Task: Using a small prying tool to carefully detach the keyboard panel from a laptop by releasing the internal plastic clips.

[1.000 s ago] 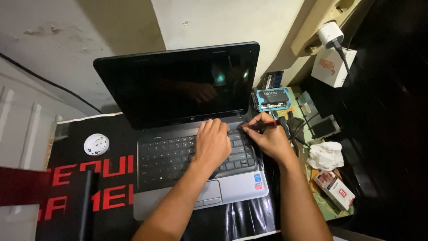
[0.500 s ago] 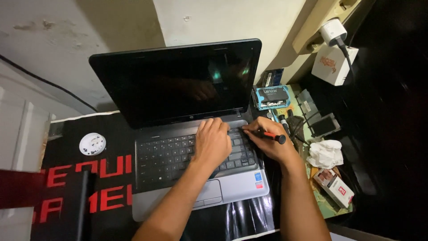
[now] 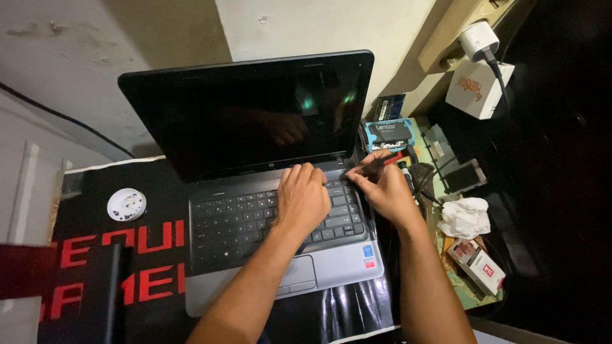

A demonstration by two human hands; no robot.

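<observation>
An open laptop [image 3: 255,191] with a dark, switched-off screen and a silver-grey body sits on a black desk mat with large red lettering [image 3: 127,255]. The person's left hand [image 3: 303,197] lies palm-down on the right half of the laptop's black keyboard [image 3: 236,223], fingers stretched flat and pressing on the upper key rows, gripping nothing. The right hand [image 3: 386,191] sits just beside it at the keyboard's upper right corner, fingers pinched around a slim tool with a red and black handle [image 3: 382,162]; its tip points left and meets the top edge of the keyboard near the hinge, close to the left fingertips.

On the mat to the left of the laptop lies a small round white dish [image 3: 126,204] with dark specks in it. Right of the laptop, a cluttered strip holds a small dark boxed part with blue trim [image 3: 386,132], a crumpled white tissue [image 3: 465,216], and a small red and white carton [image 3: 478,266]. A white charger [image 3: 479,39] is plugged in at the upper right, above a white box [image 3: 475,89].
</observation>
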